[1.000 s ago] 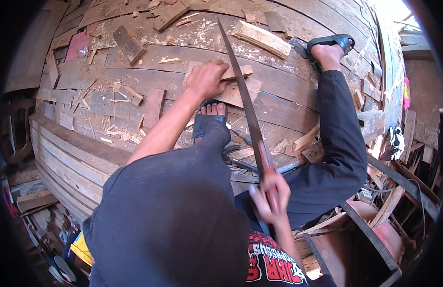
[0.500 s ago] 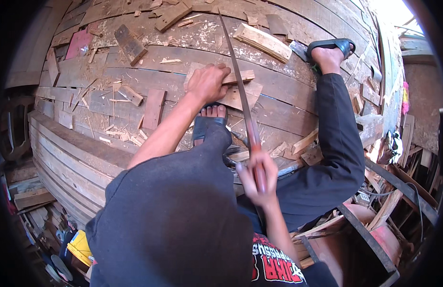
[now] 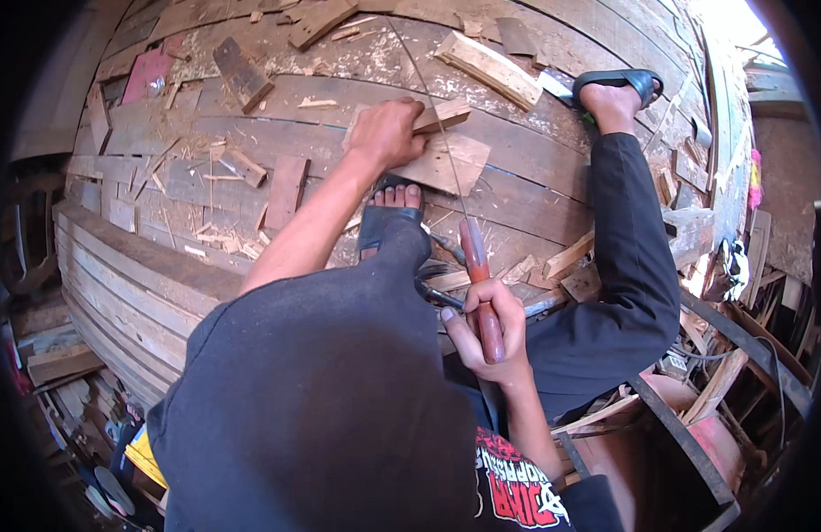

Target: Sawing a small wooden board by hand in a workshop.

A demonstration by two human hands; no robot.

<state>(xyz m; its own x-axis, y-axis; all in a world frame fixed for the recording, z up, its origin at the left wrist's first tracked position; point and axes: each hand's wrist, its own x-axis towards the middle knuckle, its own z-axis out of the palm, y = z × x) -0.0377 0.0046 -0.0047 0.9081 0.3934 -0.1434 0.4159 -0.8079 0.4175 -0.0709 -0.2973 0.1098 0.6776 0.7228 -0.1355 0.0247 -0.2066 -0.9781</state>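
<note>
My left hand [image 3: 384, 135] presses down on a short wooden strip [image 3: 448, 116], its fingers curled over it, above a flat pale board [image 3: 453, 164] just beyond my sandalled left foot [image 3: 391, 199]. My right hand [image 3: 488, 328] grips the reddish-brown handle [image 3: 475, 248] of a long, thin blade [image 3: 433, 102], which looks like a saw seen edge-on. The blade crosses the strip just right of my left hand, pointing away from me. Whether it is cutting into the wood I cannot tell.
Offcuts and chips lie on the plank floor [image 3: 535, 199], including a pale block [image 3: 488, 69]. Stacked planks [image 3: 131, 297] run along my left. My right leg [image 3: 632, 230] is bent at the right. A metal frame [image 3: 685, 434] and scrap wood fill the lower right.
My right hand and the handle moved forward from one second ago, then slightly back. The blade now appears as a thinner line. My left hand has shifted slightly forward on the wood.
</note>
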